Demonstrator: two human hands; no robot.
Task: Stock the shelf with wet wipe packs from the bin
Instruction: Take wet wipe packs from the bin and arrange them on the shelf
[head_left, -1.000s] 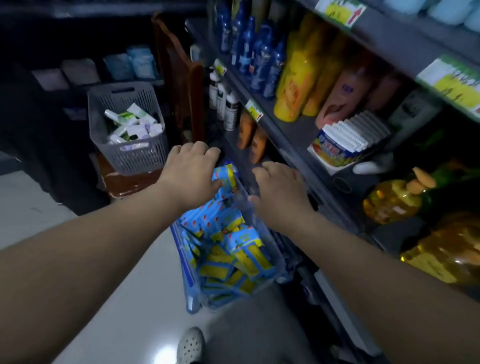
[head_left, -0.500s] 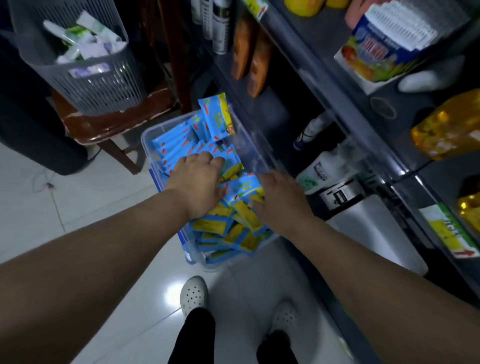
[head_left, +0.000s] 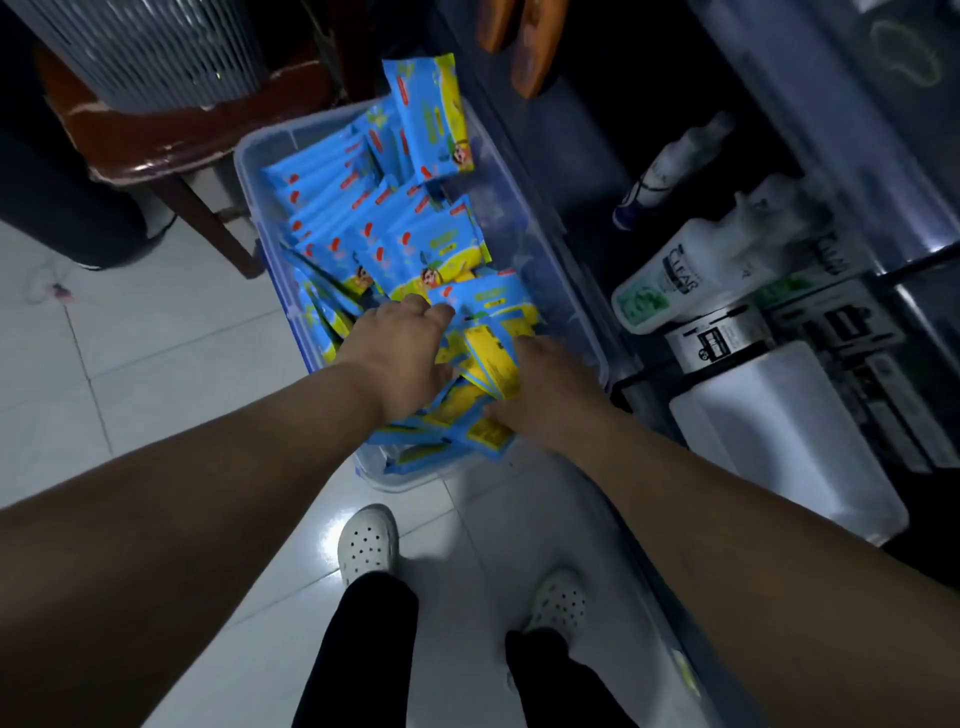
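White shoes (head_left: 368, 538) stand on a pale tiled floor (head_left: 156, 364), toes toward the bin.

Both forearms reach forward and down. The left hand (head_left: 400, 353) and right hand (head_left: 545, 395) are in the near end of the clear bin (head_left: 243, 156), close together but not touching. The left hand's fingers bend over the top of the heap and the right hand's sink among the yellow-ended packs. Fingertips are hidden, so I cannot tell whether either has a real grip.

The wet wipe packs (head_left: 410, 244) all lie in the bin, which sits on the floor against the foot of the shelf (head_left: 831, 104).

- Near packs: tumbled flat, yellow ends mostly toward the person.
- Farther packs: on edge in rough rows, long axes slanting across the bin.
- One upright pack (head_left: 428, 114) leans at the far end, long axis roughly vertical, printed face this way.

For the pick, my judgement:
- Gather a few aligned packs, not a loose handful.
- Squeeze them face to face, one hand at each side.
- Lift straight up, clear of the rim.
- Keep the long axes parallel so they go onto the shelf as one block.

Beyond are a brown chair (head_left: 171, 135) with a grey basket (head_left: 156, 47) on it. To the right, a white bottle (head_left: 691, 265) lies low in the shelf.
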